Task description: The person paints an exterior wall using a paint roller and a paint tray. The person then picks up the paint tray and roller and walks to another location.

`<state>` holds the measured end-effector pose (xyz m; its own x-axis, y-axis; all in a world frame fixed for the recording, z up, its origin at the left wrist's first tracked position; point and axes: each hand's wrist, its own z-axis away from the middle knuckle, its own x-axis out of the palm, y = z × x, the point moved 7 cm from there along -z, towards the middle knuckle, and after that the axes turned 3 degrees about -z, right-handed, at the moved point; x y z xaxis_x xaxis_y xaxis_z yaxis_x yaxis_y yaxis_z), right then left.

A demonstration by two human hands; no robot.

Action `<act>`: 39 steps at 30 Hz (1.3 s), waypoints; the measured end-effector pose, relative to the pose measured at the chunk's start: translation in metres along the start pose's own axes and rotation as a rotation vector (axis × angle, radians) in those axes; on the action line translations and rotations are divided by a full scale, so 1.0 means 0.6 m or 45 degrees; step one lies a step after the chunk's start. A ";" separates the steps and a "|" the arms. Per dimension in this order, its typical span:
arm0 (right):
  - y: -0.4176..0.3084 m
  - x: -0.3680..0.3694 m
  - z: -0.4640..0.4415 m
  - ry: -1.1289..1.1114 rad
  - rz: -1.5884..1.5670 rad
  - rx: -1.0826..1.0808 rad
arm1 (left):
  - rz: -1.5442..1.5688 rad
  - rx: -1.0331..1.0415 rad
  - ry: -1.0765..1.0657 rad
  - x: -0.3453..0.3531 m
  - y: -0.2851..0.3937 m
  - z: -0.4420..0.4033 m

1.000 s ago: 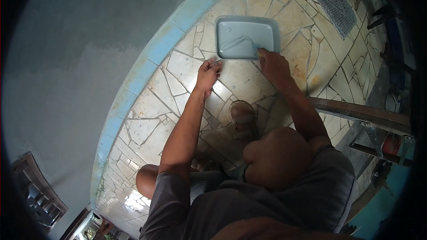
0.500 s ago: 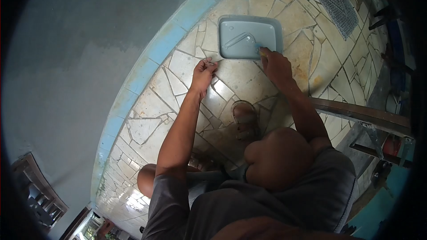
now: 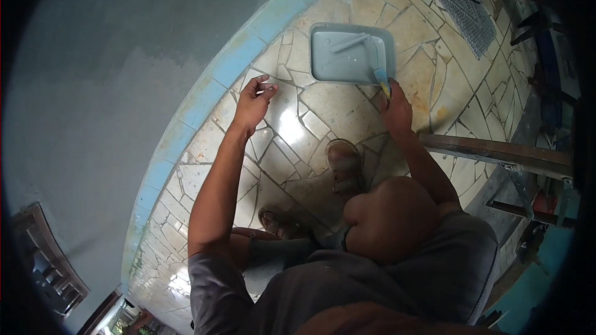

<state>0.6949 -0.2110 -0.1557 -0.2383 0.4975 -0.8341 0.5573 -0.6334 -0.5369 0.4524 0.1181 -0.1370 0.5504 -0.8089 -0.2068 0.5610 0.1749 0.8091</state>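
Note:
A grey tray [image 3: 393, 49] with pale grey liquid, apparently paint, lies on the floor in front of me. Raised streaks show on the liquid's surface. My right hand [image 3: 397, 108] is closed around a paintbrush [image 3: 384, 83] with blue and yellow on its handle. The brush points into the tray's near right corner; its tip blends with the grey there. To the left of the tray, my left hand [image 3: 253, 100] hovers over the tiles, with thumb and fingers bent but apart. I see nothing held in it.
A grey wall [image 3: 155, 56] with a blue tiled border [image 3: 233, 53] runs along the left. A wooden beam [image 3: 496, 152] reaches in from the right, near my right forearm. A grey woven mat [image 3: 462, 9] lies at the far right. My sandalled feet [image 3: 344, 164] rest on the broken-tile floor.
My left hand has moved left, away from the tray, and its fingers have parted. My right hand has shifted slightly right and toward me with the paintbrush. The streaks in the tray look different.

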 end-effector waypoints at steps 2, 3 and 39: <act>0.013 0.015 0.002 -0.028 -0.023 0.055 | -0.097 0.041 -0.006 -0.017 0.020 0.024; 0.008 0.015 0.004 -0.027 -0.025 0.044 | -0.202 0.063 -0.018 -0.026 0.028 0.040; -0.101 0.075 0.105 -0.615 -1.655 1.078 | -0.546 0.935 -0.223 -0.063 0.166 0.583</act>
<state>0.6003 -0.1876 -0.1690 -0.4779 0.8095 0.3411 -0.7432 -0.1656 -0.6483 0.2715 -0.0302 0.1439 0.2456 -0.8073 -0.5365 0.1237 -0.5228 0.8434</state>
